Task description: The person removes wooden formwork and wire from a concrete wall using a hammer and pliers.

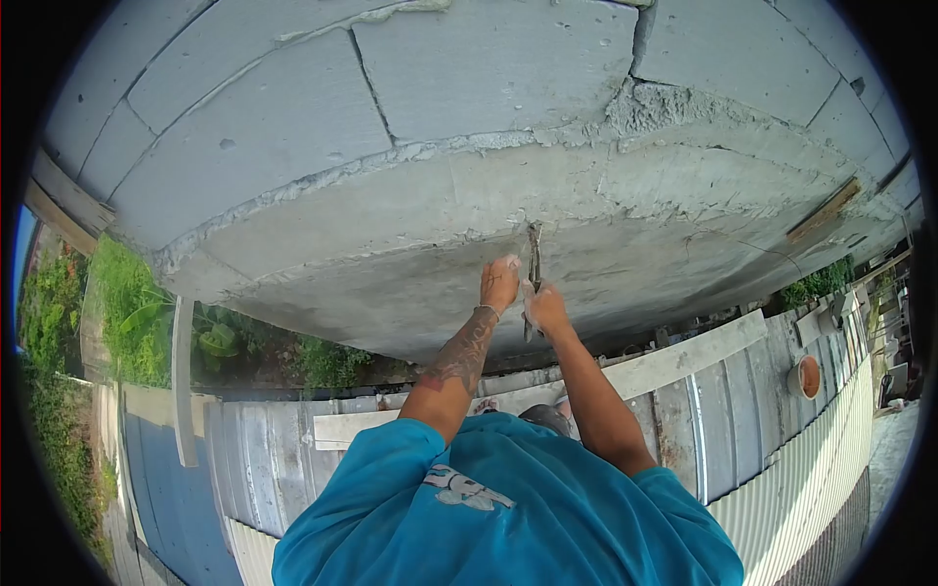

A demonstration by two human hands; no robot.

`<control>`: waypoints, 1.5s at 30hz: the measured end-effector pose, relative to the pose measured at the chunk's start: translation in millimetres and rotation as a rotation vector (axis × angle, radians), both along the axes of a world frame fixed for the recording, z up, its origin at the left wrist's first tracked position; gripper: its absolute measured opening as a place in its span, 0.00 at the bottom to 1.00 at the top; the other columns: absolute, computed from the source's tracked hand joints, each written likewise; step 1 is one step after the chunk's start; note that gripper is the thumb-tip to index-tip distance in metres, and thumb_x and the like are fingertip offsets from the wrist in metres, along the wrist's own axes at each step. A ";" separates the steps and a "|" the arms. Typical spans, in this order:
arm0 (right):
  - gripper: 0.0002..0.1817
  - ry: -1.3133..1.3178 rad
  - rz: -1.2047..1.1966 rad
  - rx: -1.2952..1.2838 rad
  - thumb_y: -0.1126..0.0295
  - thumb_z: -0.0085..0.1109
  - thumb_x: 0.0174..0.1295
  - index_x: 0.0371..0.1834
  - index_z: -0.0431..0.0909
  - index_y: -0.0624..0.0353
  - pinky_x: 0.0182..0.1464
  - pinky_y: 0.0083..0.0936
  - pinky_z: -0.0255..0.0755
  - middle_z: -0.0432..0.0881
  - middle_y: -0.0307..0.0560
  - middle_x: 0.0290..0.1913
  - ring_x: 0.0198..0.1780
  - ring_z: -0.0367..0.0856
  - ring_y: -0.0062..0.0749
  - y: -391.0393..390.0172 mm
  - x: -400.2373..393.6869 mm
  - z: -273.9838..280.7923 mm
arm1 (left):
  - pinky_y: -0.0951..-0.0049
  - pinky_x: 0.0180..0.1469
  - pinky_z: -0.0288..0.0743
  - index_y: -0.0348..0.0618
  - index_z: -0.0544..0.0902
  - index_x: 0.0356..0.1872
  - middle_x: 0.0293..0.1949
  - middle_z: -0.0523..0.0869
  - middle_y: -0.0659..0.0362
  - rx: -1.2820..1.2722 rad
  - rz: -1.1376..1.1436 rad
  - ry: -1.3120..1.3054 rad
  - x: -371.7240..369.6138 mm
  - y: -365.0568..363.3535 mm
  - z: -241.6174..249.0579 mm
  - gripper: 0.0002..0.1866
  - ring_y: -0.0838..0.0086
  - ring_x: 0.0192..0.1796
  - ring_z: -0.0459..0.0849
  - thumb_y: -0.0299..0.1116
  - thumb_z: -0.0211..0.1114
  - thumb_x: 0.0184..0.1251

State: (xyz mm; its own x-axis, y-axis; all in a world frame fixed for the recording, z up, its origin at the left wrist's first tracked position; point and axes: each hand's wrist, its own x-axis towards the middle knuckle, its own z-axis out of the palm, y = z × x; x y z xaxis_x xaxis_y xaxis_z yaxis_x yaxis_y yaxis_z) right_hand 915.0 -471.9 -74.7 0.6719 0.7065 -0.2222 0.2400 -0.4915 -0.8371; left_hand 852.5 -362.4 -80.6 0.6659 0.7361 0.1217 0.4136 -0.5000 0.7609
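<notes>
Your blue shirt [508, 508] sits nearest, both hands gripping pliers [533, 278]: left hand [499, 284] and right hand [545, 309] closed, prying at the concrete wall [391, 225]; next needs a steady pull

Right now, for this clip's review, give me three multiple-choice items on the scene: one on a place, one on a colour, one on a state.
1. Where is the pliers' tip?
A. at the wall's concrete band
B. on the metal sheets
C. in the orange pot

2. What colour is the shirt?
A. red
B. blue
C. white

3. How is the right hand?
A. open and empty
B. out of sight
C. closed on the pliers

Answers:
1 A: the pliers point into the wall.
2 B: the shirt is blue.
3 C: the right hand grips the handles; the left hand is beside it.
</notes>
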 end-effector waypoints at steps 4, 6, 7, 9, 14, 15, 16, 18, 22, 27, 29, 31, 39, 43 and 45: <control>0.19 -0.250 -0.132 0.060 0.57 0.48 0.67 0.38 0.62 0.65 0.26 0.39 0.72 0.77 0.57 0.19 0.21 0.80 0.47 6.9 -14.4 -19.4 | 0.62 0.39 0.72 0.38 0.81 0.38 0.28 0.80 0.45 0.049 0.033 -0.134 0.9 -0.5 -9.6 0.12 0.51 0.35 0.81 0.35 0.53 0.66; 0.17 -0.223 -0.109 0.050 0.59 0.49 0.67 0.37 0.59 0.64 0.28 0.41 0.72 0.78 0.59 0.21 0.22 0.81 0.50 5.5 -17.8 -14.5 | 0.62 0.40 0.72 0.38 0.81 0.38 0.29 0.81 0.44 0.021 0.029 -0.129 -1.6 0.1 -8.6 0.12 0.51 0.36 0.82 0.34 0.53 0.66; 0.16 -0.203 -0.102 0.059 0.61 0.49 0.67 0.38 0.59 0.64 0.29 0.41 0.72 0.78 0.59 0.22 0.24 0.81 0.50 5.2 -17.9 -11.5 | 0.62 0.40 0.73 0.37 0.81 0.38 0.30 0.81 0.44 -0.003 0.027 -0.119 -1.4 0.5 -7.8 0.11 0.51 0.37 0.82 0.34 0.54 0.66; 0.15 -0.167 -0.090 0.077 0.63 0.50 0.66 0.38 0.60 0.64 0.31 0.41 0.72 0.79 0.61 0.24 0.28 0.82 0.51 4.2 -15.1 -3.1 | 0.62 0.41 0.73 0.37 0.81 0.38 0.31 0.82 0.44 -0.014 0.017 -0.114 -0.2 0.6 -0.6 0.11 0.51 0.38 0.82 0.33 0.54 0.66; 0.15 -0.065 -0.050 0.152 0.64 0.51 0.65 0.41 0.61 0.66 0.40 0.51 0.66 0.76 0.72 0.31 0.41 0.74 0.70 -1.2 -7.8 5.7 | 0.59 0.53 0.68 0.38 0.82 0.38 0.38 0.84 0.47 -0.158 -0.056 -0.008 -2.1 13.3 14.4 0.14 0.52 0.46 0.80 0.36 0.51 0.64; 0.15 -0.043 -0.043 0.193 0.65 0.51 0.65 0.40 0.61 0.65 0.40 0.51 0.66 0.76 0.71 0.32 0.41 0.74 0.70 0.2 -5.0 0.1 | 0.60 0.52 0.68 0.39 0.82 0.37 0.38 0.84 0.47 -0.159 -0.078 -0.006 -2.3 14.4 20.3 0.14 0.51 0.46 0.80 0.35 0.51 0.64; 0.15 -0.083 -0.039 0.187 0.65 0.51 0.64 0.40 0.61 0.66 0.40 0.50 0.67 0.76 0.71 0.32 0.40 0.74 0.70 -1.7 -3.7 -5.6 | 0.60 0.52 0.69 0.39 0.82 0.36 0.39 0.84 0.46 -0.159 -0.100 0.000 -4.2 15.7 26.0 0.13 0.51 0.45 0.80 0.35 0.51 0.63; 0.14 -0.164 -0.032 0.179 0.65 0.52 0.64 0.39 0.62 0.66 0.40 0.48 0.67 0.76 0.70 0.32 0.40 0.73 0.70 -8.0 -9.0 9.1 | 0.61 0.51 0.70 0.38 0.82 0.34 0.39 0.84 0.46 -0.093 -0.134 0.023 -8.2 18.0 22.8 0.12 0.52 0.45 0.81 0.34 0.51 0.63; 0.13 -0.160 -0.010 0.188 0.65 0.48 0.67 0.34 0.66 0.65 0.38 0.34 0.70 0.80 0.54 0.30 0.32 0.79 0.40 -16.9 -8.9 -10.8 | 0.64 0.50 0.71 0.36 0.79 0.32 0.38 0.84 0.49 0.106 -0.171 -0.179 -2.4 27.8 -35.3 0.12 0.58 0.46 0.81 0.32 0.50 0.64; 0.14 0.002 -0.036 0.129 0.61 0.49 0.67 0.34 0.68 0.64 0.39 0.29 0.68 0.77 0.50 0.30 0.33 0.74 0.33 -24.4 -9.8 13.2 | 0.67 0.36 0.69 0.39 0.78 0.32 0.27 0.77 0.52 -0.524 -0.220 -0.181 -0.9 21.6 -26.6 0.13 0.69 0.31 0.75 0.37 0.49 0.64; 0.15 -0.033 -0.025 0.170 0.61 0.50 0.67 0.34 0.68 0.65 0.37 0.33 0.66 0.74 0.53 0.31 0.32 0.70 0.37 -23.4 -6.5 1.7 | 0.69 0.34 0.69 0.37 0.77 0.30 0.30 0.79 0.54 -0.577 -0.189 -0.288 -1.2 16.5 -24.4 0.13 0.70 0.30 0.75 0.37 0.49 0.63; 0.15 -0.146 0.025 0.215 0.60 0.50 0.67 0.38 0.68 0.64 0.38 0.33 0.66 0.72 0.51 0.34 0.33 0.70 0.36 -26.2 0.6 -25.9 | 0.71 0.35 0.71 0.39 0.75 0.34 0.34 0.82 0.55 -0.766 -0.205 -0.426 10.2 12.7 -49.2 0.12 0.71 0.35 0.79 0.37 0.49 0.65; 0.13 0.385 -0.169 0.351 0.59 0.47 0.69 0.42 0.66 0.57 0.32 0.25 0.78 0.69 0.40 0.36 0.36 0.78 0.27 -31.7 -11.1 5.3 | 0.75 0.32 0.71 0.44 0.72 0.36 0.37 0.82 0.55 -1.213 -0.209 -0.443 -3.4 -3.5 4.6 0.08 0.70 0.37 0.84 0.37 0.48 0.68; 0.12 0.419 -0.110 0.289 0.59 0.47 0.69 0.40 0.65 0.57 0.30 0.26 0.78 0.69 0.40 0.33 0.34 0.79 0.28 -26.8 -2.1 16.5 | 0.75 0.21 0.60 0.43 0.75 0.31 0.21 0.72 0.63 -0.811 -0.099 -0.303 10.8 2.0 -15.9 0.09 0.78 0.22 0.70 0.35 0.50 0.66; 0.12 0.419 -0.126 0.245 0.60 0.47 0.69 0.38 0.65 0.57 0.29 0.26 0.78 0.69 0.41 0.32 0.33 0.79 0.28 -25.6 -3.5 28.7 | 0.73 0.19 0.59 0.42 0.77 0.29 0.17 0.70 0.63 -0.818 -0.055 -0.285 0.6 0.7 -0.6 0.09 0.78 0.19 0.67 0.34 0.50 0.64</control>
State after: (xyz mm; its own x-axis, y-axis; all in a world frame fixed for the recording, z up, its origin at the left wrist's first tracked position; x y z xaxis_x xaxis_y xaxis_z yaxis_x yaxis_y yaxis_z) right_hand 911.5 -497.5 -46.0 0.6441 0.6908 -0.3285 -0.1900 -0.2715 -0.9435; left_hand 853.1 -361.7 -81.2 0.7279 0.6328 -0.2640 0.1439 0.2356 0.9612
